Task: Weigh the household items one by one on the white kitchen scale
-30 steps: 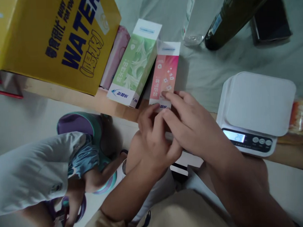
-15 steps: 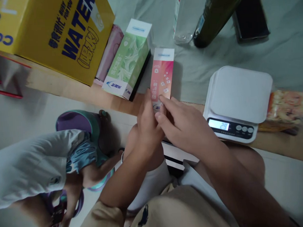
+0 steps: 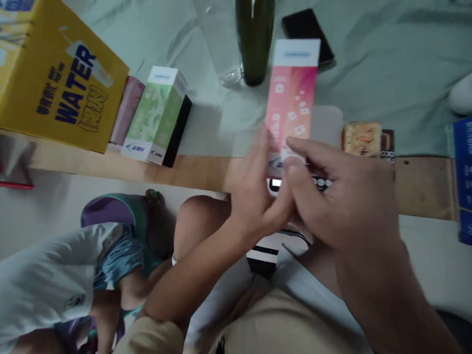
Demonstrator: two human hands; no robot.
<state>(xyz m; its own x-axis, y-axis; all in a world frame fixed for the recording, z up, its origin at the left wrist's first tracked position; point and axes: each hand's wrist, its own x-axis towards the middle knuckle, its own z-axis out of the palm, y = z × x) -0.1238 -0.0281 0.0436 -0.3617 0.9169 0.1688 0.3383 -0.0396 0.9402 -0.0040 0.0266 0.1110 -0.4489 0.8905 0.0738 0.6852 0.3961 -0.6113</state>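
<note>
Both of my hands grip the lower end of a pink and orange toothpaste box (image 3: 291, 103) with white ends, raised over a white digital scale (image 3: 329, 124). My left hand (image 3: 255, 192) closes along its left side, slightly blurred. Fingers bent, my right hand (image 3: 337, 189) grips the box's lower right, thumb in front. Most of the scale's plate and display is hidden behind the box and hands. Left of them, a green toothpaste box (image 3: 152, 118) leans on a dark object beside a pink packet (image 3: 127, 108).
A yellow carton (image 3: 81, 84) stands at the left. Behind are a clear bottle (image 3: 221, 43), a dark green bottle (image 3: 255, 37) and a black phone (image 3: 292, 25). Food packets (image 3: 362, 140) lie right of the scale; a blue box (image 3: 470, 179) sits farther right. Another person's leg (image 3: 57, 276) is at lower left.
Both hands have lifted the pink toothpaste box and moved it right, in front of the scale. The view has turned to the right, bringing the blue box into sight.
</note>
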